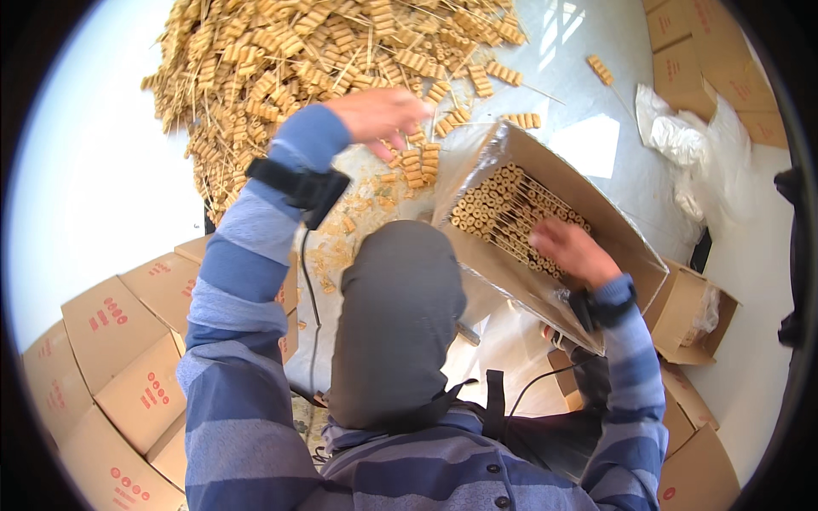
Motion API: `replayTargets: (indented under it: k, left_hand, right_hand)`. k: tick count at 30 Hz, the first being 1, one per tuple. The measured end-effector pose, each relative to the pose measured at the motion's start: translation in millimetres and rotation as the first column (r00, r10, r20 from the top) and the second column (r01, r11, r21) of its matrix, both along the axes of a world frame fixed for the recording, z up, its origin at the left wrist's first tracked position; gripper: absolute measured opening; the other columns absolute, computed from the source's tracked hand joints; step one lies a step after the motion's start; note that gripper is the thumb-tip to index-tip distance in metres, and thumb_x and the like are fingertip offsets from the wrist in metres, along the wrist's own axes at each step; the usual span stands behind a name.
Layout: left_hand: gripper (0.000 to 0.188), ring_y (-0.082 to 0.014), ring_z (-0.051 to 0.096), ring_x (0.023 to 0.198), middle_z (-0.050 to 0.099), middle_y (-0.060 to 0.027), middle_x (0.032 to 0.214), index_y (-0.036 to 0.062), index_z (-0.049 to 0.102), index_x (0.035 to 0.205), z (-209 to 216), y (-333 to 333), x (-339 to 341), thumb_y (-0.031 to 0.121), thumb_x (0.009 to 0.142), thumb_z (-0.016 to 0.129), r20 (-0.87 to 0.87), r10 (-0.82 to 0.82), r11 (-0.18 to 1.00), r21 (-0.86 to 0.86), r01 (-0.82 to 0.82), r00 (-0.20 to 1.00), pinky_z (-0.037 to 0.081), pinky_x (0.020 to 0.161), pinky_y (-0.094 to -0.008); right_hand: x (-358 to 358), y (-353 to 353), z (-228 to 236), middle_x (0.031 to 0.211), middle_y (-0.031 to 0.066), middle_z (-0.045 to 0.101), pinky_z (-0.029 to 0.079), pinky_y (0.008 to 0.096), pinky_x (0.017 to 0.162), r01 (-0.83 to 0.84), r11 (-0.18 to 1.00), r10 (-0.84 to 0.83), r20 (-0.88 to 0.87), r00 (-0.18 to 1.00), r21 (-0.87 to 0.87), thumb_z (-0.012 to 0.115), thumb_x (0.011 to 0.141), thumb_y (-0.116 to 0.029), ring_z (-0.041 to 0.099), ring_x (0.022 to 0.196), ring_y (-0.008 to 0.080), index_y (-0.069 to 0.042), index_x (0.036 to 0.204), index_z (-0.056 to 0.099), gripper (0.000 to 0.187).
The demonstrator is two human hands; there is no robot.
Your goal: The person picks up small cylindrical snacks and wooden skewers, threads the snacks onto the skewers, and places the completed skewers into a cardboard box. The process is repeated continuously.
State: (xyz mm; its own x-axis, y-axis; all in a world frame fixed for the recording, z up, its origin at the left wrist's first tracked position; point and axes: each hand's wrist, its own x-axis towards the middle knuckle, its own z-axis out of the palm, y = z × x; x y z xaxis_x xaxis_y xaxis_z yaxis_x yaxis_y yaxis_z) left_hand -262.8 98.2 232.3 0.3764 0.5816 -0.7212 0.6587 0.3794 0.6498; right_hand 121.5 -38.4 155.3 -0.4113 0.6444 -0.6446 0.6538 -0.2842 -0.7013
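Note:
My left hand reaches out over the near edge of the pile, its fingers apart and nothing visible in them. Below it lie skewers of tan, ribbed, coiled pieces on thin sticks. Inside an open cardboard box with a shiny foil-like rim, my right hand rests over packed skewers, whose ring-shaped ends face up in rows. The right fingers are loosely bent, slightly blurred, and seem to hold nothing; their tips are partly hidden. Dark straps circle both my wrists.
A large heap of skewers covers the far side of the grey table. One loose skewer lies farther right. Crumbs litter the near left. Cardboard boxes stand left; clear plastic bags and a small open box are right.

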Motion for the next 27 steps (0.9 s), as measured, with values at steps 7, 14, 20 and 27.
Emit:
replayTargets:
  k: [7,14,20,27]
  left_hand:
    - [0.030,-0.0170,0.065,0.082,0.064,-0.0064,0.102,0.0060,0.059,0.120,-83,-102,-162,0.028,0.100,0.055,-0.063,0.655,0.756,0.042,-0.653,0.753,0.060,0.075,-0.0327]
    - [0.040,-0.0196,0.066,0.085,0.063,-0.0102,0.109,0.0024,0.055,0.126,-219,-161,-112,0.025,0.095,0.066,0.015,0.839,0.530,-0.256,-0.809,0.545,0.061,0.071,-0.0336]
    - [0.072,-0.0203,0.064,0.081,0.063,-0.0155,0.108,-0.0026,0.041,0.141,-300,-88,-87,0.034,0.088,0.074,-0.102,0.905,0.413,-0.028,-0.910,0.414,0.059,0.068,-0.0337]
    - [0.060,-0.0150,0.062,0.069,0.067,-0.0106,0.093,-0.0011,0.058,0.120,-350,-59,-90,0.043,0.083,0.077,-0.109,0.878,0.472,0.043,-0.880,0.466,0.054,0.058,-0.0289]
  right_hand:
    - [-42,-50,108,0.108,0.0141,0.065,0.053,0.0425,0.086,-0.271,0.957,0.261,0.096,0.960,0.105,0.071,0.091,-0.034,0.066,0.093,0.0259,-0.004,0.132,0.054,0.053]
    - [-60,-82,91,0.089,0.0081,0.068,0.048,0.0397,0.076,-0.603,0.720,0.344,0.579,0.739,0.343,0.071,0.086,-0.021,0.066,0.087,0.0261,-0.010,0.118,0.062,0.035]
    - [-61,-86,87,0.095,0.0137,0.066,0.050,0.0428,0.079,-0.556,0.761,0.332,0.536,0.776,0.335,0.066,0.083,-0.007,0.065,0.090,0.0318,-0.006,0.119,0.060,0.037]
    - [-62,-78,84,0.108,0.0157,0.067,0.050,0.0429,0.089,-0.559,0.805,0.393,0.529,0.753,0.198,0.068,0.077,-0.001,0.064,0.101,0.0330,-0.005,0.125,0.059,0.048]
